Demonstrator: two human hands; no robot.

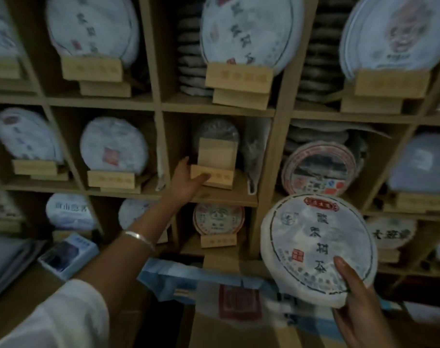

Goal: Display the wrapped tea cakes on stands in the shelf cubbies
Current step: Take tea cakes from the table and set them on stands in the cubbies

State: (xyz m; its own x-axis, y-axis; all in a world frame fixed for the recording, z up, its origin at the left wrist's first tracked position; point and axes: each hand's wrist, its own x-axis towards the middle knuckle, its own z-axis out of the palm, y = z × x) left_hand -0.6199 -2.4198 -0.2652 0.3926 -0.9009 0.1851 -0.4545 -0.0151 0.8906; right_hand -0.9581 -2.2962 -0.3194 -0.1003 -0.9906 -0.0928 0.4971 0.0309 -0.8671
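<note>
At the far left, wrapped tea cakes lean on wooden stands in the shelf [158, 104] cubbies, among them a white one with a red stamp [114, 144] in the middle row and one with blue lettering [69, 212] below it. A small blue box [68, 254] lies on the surface beneath. The left hand [186, 183], a silver bracelet [138, 236] on its wrist and a white sleeve [55, 320] behind, reaches into the centre cubby of the middle row; its fingers grip the front lip of an empty wooden stand [215, 163], thumb up along the stand's left edge. A dark wrapped cake [217, 129] stands upright behind that stand, at the back of the cubby. In the cubby below sits a red-and-green printed cake [218, 218] on its own stand. Further right, the right hand [357, 307] grasps a white wrapped tea cake [317, 247] by its lower right edge, thumb laid across the printed face, holding it tilted in front of the shelf, outside any cubby. Behind it a cake with a red ring [318, 167] leans in the next cubby.
</note>
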